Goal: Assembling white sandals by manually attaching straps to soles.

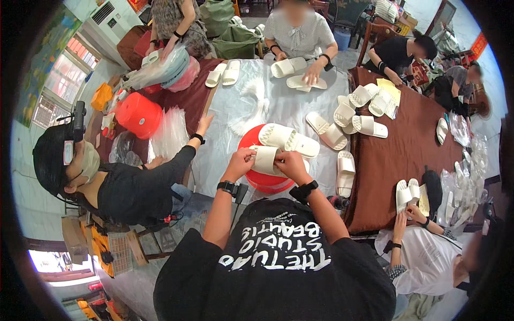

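The long table [251,115] carries everything — near its front edge an upturned red basin [266,182] bears two cream slippers [289,140]. Over it the left hand [239,160] and right hand [290,162] clamp one cream slipper [265,159] by its ends. It looks light, soft, bendable — best gripped at the edges. Loose slippers [326,131] lie right; co-workers crowd the sides.

- Left hand [239,160] and right hand [290,162] clasp a white slipper [265,159] between them.
- Under the grip: red basin [265,183].
- Just beyond the grip, two slippers [289,140] rest on the basin.
- Counter [225,155] beneath.
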{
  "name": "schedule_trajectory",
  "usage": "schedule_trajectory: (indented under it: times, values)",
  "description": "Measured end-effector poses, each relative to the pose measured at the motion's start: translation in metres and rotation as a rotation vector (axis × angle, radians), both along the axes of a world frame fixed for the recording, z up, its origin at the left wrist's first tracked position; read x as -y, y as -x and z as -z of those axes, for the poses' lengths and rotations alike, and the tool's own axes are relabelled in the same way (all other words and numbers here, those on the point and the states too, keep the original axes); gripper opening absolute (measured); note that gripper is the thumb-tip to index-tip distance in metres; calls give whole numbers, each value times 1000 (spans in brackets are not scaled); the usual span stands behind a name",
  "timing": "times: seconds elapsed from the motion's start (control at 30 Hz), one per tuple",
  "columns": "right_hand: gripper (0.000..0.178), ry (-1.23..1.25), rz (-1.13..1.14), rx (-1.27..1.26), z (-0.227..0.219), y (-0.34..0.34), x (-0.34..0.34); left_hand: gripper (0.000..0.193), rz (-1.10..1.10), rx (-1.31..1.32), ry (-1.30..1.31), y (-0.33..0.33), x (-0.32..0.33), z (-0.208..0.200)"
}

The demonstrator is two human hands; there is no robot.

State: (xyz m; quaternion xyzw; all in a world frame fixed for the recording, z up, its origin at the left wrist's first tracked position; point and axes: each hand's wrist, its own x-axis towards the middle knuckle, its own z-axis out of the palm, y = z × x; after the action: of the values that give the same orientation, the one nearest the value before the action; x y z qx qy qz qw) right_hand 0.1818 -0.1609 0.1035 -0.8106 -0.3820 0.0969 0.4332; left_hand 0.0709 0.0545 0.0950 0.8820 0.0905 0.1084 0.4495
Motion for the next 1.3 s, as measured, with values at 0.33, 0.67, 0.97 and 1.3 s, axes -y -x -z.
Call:
schedule_trajectory:
  times: [0.33,0.67,0.97,1.3]
  values:
    - [25,52,-11,-32,23,-13,-13,26,54,-45,77,-5,3,12]
    - [27,-17,63,-123,15,-6,-14,17,59,-54,74,-3,-3,20]
    - [26,23,38,-165,15,-6,-13,15,52,59,-46,-3,1,16]
    - [22,-92,64,-280,19,-4,-3,13,-89,85,-22,-4,17,10]
